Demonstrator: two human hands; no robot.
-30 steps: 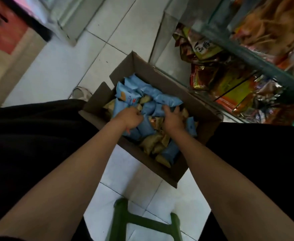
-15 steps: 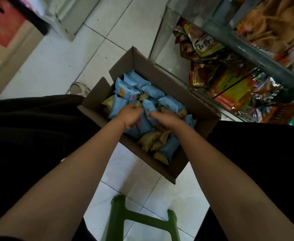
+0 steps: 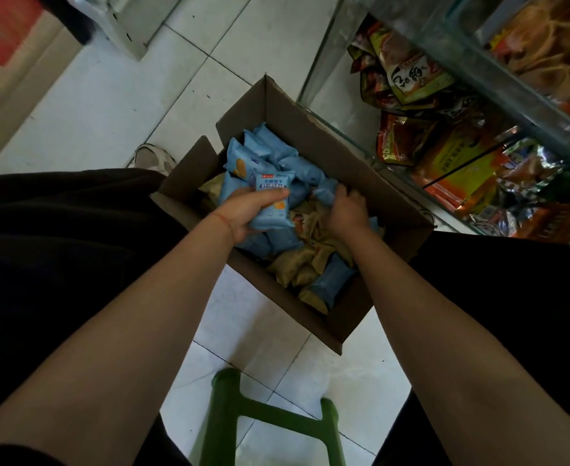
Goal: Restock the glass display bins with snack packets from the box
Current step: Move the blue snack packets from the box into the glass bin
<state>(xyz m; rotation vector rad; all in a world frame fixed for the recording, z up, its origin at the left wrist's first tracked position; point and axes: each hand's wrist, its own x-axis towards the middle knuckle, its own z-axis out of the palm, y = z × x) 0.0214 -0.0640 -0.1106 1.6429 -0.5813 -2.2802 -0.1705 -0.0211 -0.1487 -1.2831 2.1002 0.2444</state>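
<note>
An open cardboard box (image 3: 391,203) sits on the floor between my knees, filled with several blue and tan snack packets. My left hand (image 3: 246,210) grips a small stack of blue packets (image 3: 272,205), the top one showing its printed face. My right hand (image 3: 346,210) reaches into the box and its fingers curl round another blue packet (image 3: 325,193). Tan packets (image 3: 314,243) lie under and below my right hand. The glass display bins (image 3: 445,105) stand to the right of the box, holding red, orange and yellow packets.
A green plastic stool (image 3: 253,415) stands on the white tiled floor below the box. A shoe (image 3: 152,159) shows at the box's left corner. A cardboard carton (image 3: 11,62) and a white cabinet base (image 3: 125,25) lie at the upper left.
My left hand has lifted a stack of blue packets up out of the pile. My right hand has moved right and forward onto another blue packet.
</note>
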